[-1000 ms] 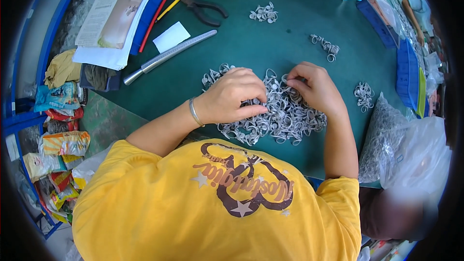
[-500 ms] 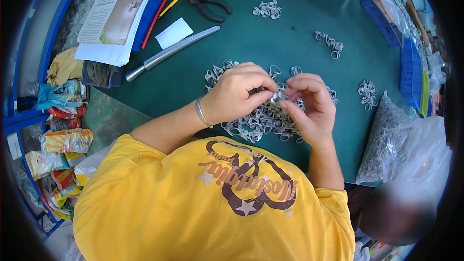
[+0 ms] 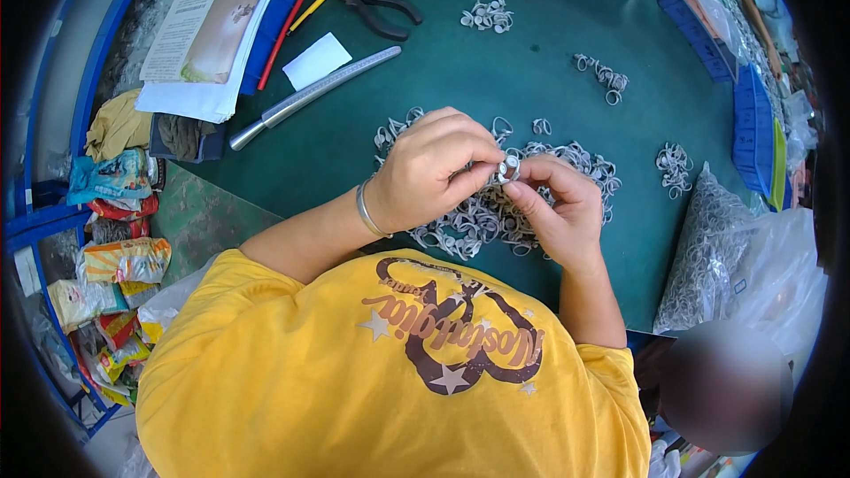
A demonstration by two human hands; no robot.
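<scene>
Ring [image 3: 508, 166] pinched by both hands over the ring pile [image 3: 456, 235]

Packets [image 3: 124, 261] sat far left of the pile, below worktop level by the look of it. Papers [image 3: 208, 26] lay beyond the pile to the left, likely kept to the edge so the hands had elbow room. Metal mandrel [image 3: 328, 93] slanted left of the pile, smooth end toward the person, presumably for easy reach. Pliers [image 3: 385, 13] lay farther beyond the pile, handles spread.

Left hand [image 3: 443, 164] was above the pile's left part, thumb and forefinger in a narrow pinch on the ring; the other fingers curled back, probably to leave its face uncovered. First cluster [image 3: 487, 13] sat well beyond the pile. Right hand [image 3: 562, 204] was above the pile's right part, thumb and forefinger closed on the ring's other side, likely to steady it; which hand bore the weight, cannot tell.

Second cluster [image 3: 604, 80] lay beyond the pile to the right, third cluster [image 3: 675, 170] right of it; gaps seemingly kept them from mixing. Clear bag [image 3: 699, 257], full of similar pieces, rested farthest right of the pile.
</scene>
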